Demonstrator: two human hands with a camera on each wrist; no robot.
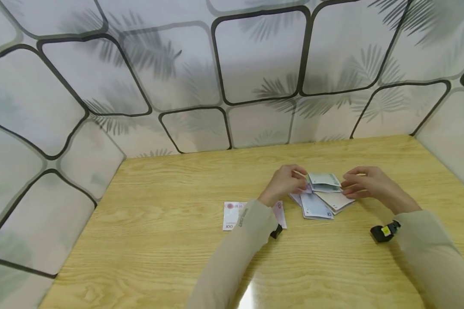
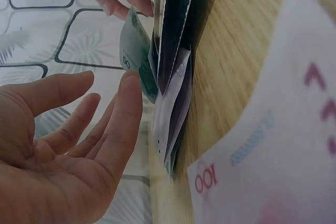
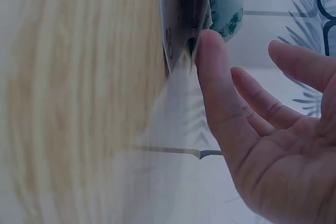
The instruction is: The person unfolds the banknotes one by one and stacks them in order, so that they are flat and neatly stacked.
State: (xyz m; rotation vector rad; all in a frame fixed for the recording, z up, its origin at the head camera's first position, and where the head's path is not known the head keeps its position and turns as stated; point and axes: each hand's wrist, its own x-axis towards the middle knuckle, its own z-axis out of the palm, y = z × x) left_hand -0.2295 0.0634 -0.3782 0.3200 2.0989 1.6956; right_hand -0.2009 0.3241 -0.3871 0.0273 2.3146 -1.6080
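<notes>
A fanned pile of folded banknotes lies on the table, with a green note (image 1: 325,178) on top, a pale blue note (image 1: 315,207) at the front and a beige note (image 1: 335,201) to its right. My left hand (image 1: 284,184) is at the pile's left side, its fingers loosely bent; in the left wrist view one fingertip meets the green note's edge and the thumb stands apart. On the opposite side is my right hand (image 1: 371,187). The right wrist view shows one fingertip against the notes, with the thumb (image 3: 302,64) well away from them.
A reddish 100 note (image 1: 231,215) lies flat on the table (image 1: 158,240), partly covered by my left forearm. A patterned wall (image 1: 261,60) rises behind the table and along its sides. Each wrist carries a small black device (image 1: 383,232).
</notes>
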